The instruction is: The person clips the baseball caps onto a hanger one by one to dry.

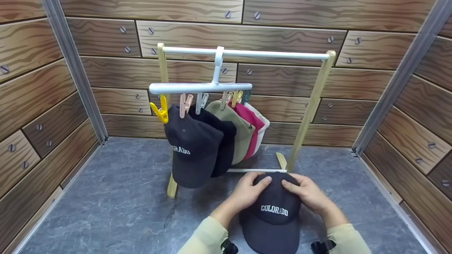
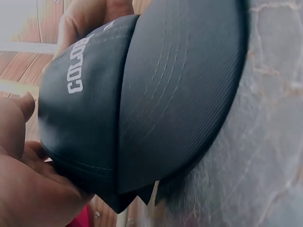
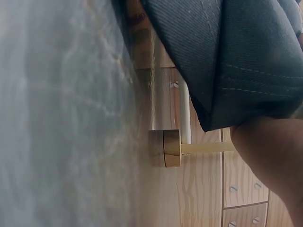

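A dark baseball cap (image 1: 275, 225) with white COLORADO lettering is held by both hands, its brim toward the person. My left hand (image 1: 247, 192) grips the left side of the crown, thumb on top. On the right side, my right hand (image 1: 309, 194) grips the crown the same way. The left wrist view shows the brim (image 2: 184, 85) close to the grey surface. In the right wrist view, fingers (image 3: 270, 146) lie under the cap's edge (image 3: 255, 75).
A wooden rack (image 1: 307, 116) with a white top bar (image 1: 275, 54) stands behind. From it hangs a pale hanger (image 1: 197, 87) with clothespins (image 1: 185, 106) holding several caps, including a dark one (image 1: 194, 148), a khaki one (image 1: 233, 130) and a pink one (image 1: 252, 127). Wood-patterned walls surround the grey surface (image 1: 106, 197).
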`<state>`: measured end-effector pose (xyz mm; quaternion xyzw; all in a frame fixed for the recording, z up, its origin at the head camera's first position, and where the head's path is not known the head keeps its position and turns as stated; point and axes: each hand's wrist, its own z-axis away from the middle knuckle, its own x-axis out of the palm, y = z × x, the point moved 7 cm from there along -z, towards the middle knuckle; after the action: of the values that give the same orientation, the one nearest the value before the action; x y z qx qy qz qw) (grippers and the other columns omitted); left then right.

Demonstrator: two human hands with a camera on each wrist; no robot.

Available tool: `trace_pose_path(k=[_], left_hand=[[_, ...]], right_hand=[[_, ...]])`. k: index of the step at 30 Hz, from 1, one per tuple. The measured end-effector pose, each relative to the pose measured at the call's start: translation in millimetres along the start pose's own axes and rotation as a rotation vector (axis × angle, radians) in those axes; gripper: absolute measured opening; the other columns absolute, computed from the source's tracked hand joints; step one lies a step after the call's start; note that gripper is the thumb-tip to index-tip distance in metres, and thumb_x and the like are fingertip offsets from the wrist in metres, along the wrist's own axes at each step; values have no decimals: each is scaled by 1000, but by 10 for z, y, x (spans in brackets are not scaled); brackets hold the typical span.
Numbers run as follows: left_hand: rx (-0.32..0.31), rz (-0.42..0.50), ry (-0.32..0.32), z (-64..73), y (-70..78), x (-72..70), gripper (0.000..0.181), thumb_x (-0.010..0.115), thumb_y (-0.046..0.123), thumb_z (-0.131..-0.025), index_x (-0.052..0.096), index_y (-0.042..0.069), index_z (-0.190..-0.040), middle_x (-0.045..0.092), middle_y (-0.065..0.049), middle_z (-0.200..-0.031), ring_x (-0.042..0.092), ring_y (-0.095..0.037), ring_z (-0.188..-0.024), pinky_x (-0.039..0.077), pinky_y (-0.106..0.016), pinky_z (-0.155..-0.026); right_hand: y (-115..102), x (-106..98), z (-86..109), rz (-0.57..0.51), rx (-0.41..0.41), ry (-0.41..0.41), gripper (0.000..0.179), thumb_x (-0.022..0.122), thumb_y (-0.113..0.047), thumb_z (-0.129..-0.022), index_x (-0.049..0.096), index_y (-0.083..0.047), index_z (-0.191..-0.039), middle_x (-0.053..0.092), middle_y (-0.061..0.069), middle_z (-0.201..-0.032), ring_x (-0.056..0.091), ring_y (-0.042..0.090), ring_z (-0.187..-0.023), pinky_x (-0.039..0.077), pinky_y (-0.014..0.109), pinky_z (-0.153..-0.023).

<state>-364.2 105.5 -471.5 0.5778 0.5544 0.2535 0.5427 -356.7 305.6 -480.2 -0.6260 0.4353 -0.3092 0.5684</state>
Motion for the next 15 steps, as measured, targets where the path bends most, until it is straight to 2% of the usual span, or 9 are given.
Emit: trace_pose_path(k=[7,15], left_hand=[[1,52,9,-1,-13,-47,34,75,40,-107,78,7,-114,73,2,-105,65,-10,-94,55,-33,-90],[-12,119,12,7,6,-67,23,80,30,-102,75,7,-98,67,4,-93,61,-8,-84,53,-30,-81]], right_hand=[[-7,36,-22,55,28,-18,27,56,-10,-117,73,4,-133,82,11,-115,81,22,-101,66,35,-87],[-28,38,-9,156,40,17,25,62,-14,-115,65,7,-129,79,10,-111,79,20,-99,64,32,-85]])
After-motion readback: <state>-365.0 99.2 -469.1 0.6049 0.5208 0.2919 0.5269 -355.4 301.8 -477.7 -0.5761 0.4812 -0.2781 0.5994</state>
